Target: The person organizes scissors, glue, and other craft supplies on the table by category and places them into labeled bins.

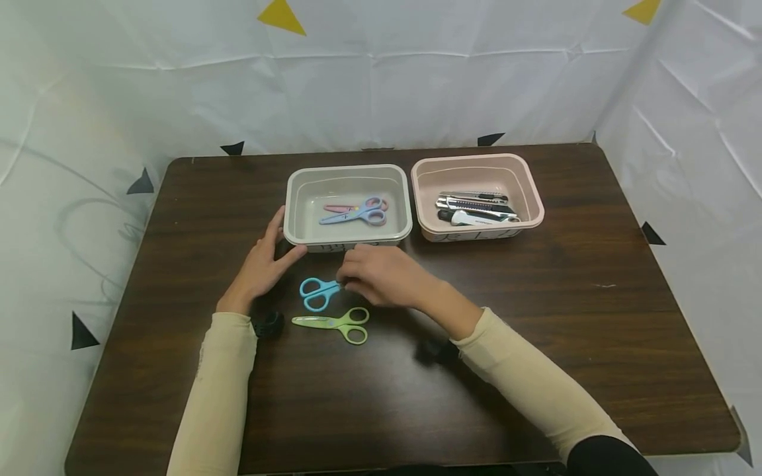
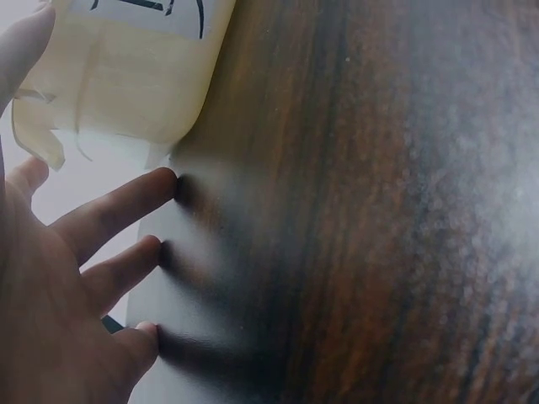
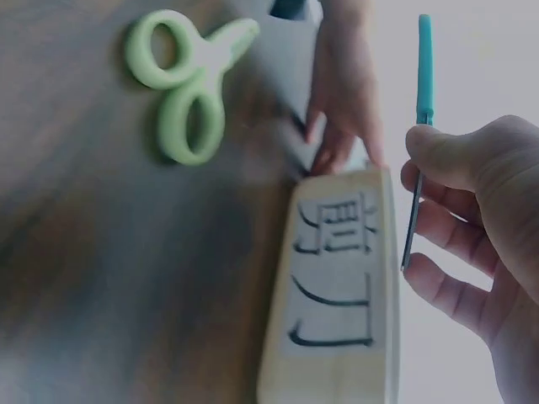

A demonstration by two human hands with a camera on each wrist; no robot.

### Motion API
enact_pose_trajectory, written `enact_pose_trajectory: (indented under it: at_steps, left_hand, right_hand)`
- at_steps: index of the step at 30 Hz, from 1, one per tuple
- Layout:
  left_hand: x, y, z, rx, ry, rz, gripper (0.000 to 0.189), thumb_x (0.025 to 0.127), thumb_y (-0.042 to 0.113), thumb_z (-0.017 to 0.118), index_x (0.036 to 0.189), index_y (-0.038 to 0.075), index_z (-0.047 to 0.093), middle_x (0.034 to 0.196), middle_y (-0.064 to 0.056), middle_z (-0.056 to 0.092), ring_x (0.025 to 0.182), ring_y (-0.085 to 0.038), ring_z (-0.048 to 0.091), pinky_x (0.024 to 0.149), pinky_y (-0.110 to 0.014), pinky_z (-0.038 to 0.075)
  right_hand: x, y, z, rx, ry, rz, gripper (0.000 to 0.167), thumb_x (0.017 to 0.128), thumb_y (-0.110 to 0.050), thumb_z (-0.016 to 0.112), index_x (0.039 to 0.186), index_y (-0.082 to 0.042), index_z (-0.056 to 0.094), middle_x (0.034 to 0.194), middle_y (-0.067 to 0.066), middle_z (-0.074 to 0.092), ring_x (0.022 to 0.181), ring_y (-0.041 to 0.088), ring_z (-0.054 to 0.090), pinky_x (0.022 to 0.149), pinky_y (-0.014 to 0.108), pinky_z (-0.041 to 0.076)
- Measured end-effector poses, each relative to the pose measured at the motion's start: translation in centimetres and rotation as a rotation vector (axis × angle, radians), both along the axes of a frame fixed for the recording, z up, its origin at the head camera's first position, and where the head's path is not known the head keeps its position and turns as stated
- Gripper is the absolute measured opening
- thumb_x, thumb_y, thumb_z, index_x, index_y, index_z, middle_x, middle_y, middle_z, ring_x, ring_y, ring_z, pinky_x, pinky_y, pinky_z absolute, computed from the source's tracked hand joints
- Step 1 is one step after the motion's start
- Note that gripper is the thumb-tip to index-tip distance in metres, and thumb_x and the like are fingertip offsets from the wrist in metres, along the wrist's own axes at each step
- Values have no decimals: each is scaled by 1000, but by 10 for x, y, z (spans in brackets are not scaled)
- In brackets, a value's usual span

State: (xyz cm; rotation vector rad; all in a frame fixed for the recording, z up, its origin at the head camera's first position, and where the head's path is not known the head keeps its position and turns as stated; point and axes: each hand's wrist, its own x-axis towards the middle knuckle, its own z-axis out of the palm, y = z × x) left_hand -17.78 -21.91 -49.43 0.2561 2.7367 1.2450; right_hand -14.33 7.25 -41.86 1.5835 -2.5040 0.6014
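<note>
My right hand (image 1: pixel 387 274) pinches a pair of blue scissors (image 1: pixel 319 295) by the blades, in front of the light grey bin (image 1: pixel 297 173). In the right wrist view the blue scissors (image 3: pixel 424 71) are seen edge-on, handles pointing away from the palm, with thumb and fingers on the blades. My left hand (image 1: pixel 262 264) rests at the near left corner of the grey bin, fingers extended along its side and thumb by the front rim. Lavender scissors (image 1: pixel 356 213) and pink scissors (image 1: pixel 339 208) lie inside that bin. Green scissors (image 1: pixel 336 322) lie on the table, nearer to me.
A pink bin (image 1: pixel 421 173) stands right of the grey one, holding several box cutters (image 1: pixel 476 205). The grey bin carries a handwritten label (image 3: pixel 337 273) on its front. Both stand near the back edge of the dark wooden table (image 1: pixel 583 317), close to white sheeting (image 1: pixel 417 86).
</note>
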Motion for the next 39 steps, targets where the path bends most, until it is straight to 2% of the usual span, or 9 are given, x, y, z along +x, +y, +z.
enact_pose_trajectory:
  at_steps: [8,14,22,25,29,35,39]
  left_hand:
    - [1,1,2,12,7,-8,85,92,57,59,155,47,3,151,-11,41,142,-31,33,109,-70,12]
    - [1,0,-1,11,15,-7,84,92,56,59,154,50,2,150,-9,43,141,-29,34,111,-67,9]
    - [1,0,-1,11,17,-3,86,92,57,60,155,46,3,152,-11,41,141,-29,35,109,-69,10]
    - [1,-1,-2,13,16,-7,85,92,56,60,154,49,3,153,-11,39,141,-29,35,110,-68,9]
    - [0,-2,-4,16,17,-8,85,92,56,60,154,49,3,153,-12,39,141,-30,35,110,-68,10]
    - [-1,-2,-3,7,9,7,86,91,58,60,155,47,3,153,-12,39,141,-30,34,108,-71,11]
    - [-1,-2,-3,-1,2,4,85,91,59,59,154,50,2,153,-11,39,141,-30,34,108,-71,12]
  right_hand:
    - [-23,9,18,-75,-15,-130,6,92,-19,70,97,-18,71,93,-7,61,85,9,55,74,29,47]
    - [-39,10,17,-22,2,-258,7,91,-19,70,97,-18,73,94,-5,63,88,13,57,69,33,48]
    - [-58,9,15,35,-61,-384,12,94,-19,66,102,-16,73,99,-3,66,96,18,58,77,36,49]
    - [-64,9,15,75,-66,-424,13,94,-20,66,104,-16,73,101,-3,65,98,18,58,77,37,50]
    - [-72,7,15,133,-76,-457,12,94,-20,66,102,-17,74,98,-2,65,93,18,57,72,37,50]
    - [-86,2,10,215,-133,-441,14,91,-13,61,88,-18,74,87,-3,63,80,16,53,66,39,48]
    - [-93,-1,6,250,-170,-442,17,90,-11,61,87,-17,77,86,-5,67,78,15,55,67,40,50]
